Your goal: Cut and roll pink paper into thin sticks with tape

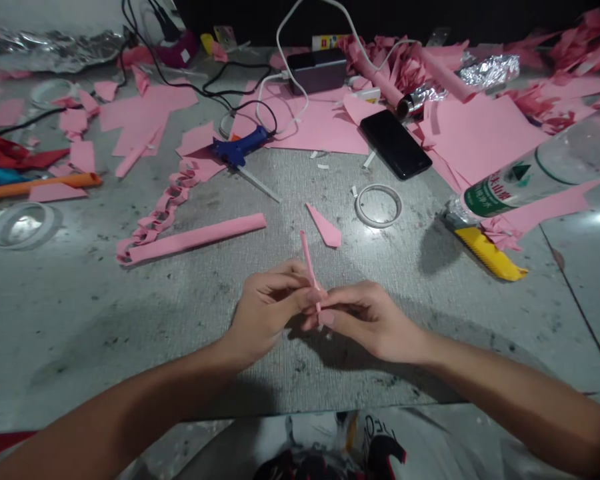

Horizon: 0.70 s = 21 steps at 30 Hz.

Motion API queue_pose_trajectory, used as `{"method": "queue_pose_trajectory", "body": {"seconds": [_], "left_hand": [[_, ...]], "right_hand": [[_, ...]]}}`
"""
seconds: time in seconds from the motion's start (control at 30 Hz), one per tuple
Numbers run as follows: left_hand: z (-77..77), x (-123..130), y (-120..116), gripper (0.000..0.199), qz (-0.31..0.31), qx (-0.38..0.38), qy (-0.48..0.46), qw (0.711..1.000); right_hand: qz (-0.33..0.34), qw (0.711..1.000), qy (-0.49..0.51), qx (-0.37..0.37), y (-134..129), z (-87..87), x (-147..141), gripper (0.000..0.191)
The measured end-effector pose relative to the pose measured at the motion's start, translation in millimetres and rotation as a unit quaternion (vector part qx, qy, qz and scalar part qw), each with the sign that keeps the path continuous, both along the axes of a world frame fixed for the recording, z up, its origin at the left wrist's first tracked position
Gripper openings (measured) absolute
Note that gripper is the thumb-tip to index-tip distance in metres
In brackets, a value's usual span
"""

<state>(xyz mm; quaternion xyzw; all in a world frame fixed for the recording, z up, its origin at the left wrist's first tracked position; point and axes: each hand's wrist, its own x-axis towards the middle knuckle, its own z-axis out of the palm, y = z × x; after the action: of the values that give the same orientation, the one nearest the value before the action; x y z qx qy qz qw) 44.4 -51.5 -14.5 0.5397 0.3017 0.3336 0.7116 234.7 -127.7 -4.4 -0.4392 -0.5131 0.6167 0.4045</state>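
Between my two hands, just above the near part of the table, is a narrow pink paper strip (307, 257) that points away from me. My left hand (270, 303) pinches it about the middle with thumb and fingers. Lower down, the thumb and fingers of my right hand (373, 320) close on its near end, where a small bend shows. The fingertips hide part of the strip. Beyond the hands lies a pointed pink paper scrap (325, 227). To its left a long folded pink strip (200, 238) adjoins a looped pink paper chain (165, 207).
A blue glue gun (243, 147) lies beyond, among cables. Rolls of white tape (379, 205) and a black phone (396, 144) are at the right of centre. A plastic bottle (520, 180) lies near a yellow-handled tool (490, 253). Pink paper sheets (300, 123) cover the back.
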Motion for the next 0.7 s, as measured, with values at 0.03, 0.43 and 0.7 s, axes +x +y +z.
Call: {"method": "queue_pose_trajectory", "body": {"seconds": [0.03, 0.43, 0.7], "left_hand": [[-0.1, -0.7, 1.8, 0.019, -0.013, -0.017, -0.010, 1.000], [27.2, -14.9, 29.9, 0.023, -0.316, -0.171, 0.122, 0.925], [37.3, -20.2, 40.3, 0.029, -0.294, -0.051, 0.295, 0.908]], "right_hand": [[-0.009, 1.000, -0.005, 0.011, 0.4, 0.9, 2.6, 0.023], [-0.048, 0.822, -0.328, 0.463, 25.3, 12.0, 49.7, 0.020], [0.100, 0.780, -0.437, 0.437, 24.6, 22.3, 61.8, 0.022]]}}
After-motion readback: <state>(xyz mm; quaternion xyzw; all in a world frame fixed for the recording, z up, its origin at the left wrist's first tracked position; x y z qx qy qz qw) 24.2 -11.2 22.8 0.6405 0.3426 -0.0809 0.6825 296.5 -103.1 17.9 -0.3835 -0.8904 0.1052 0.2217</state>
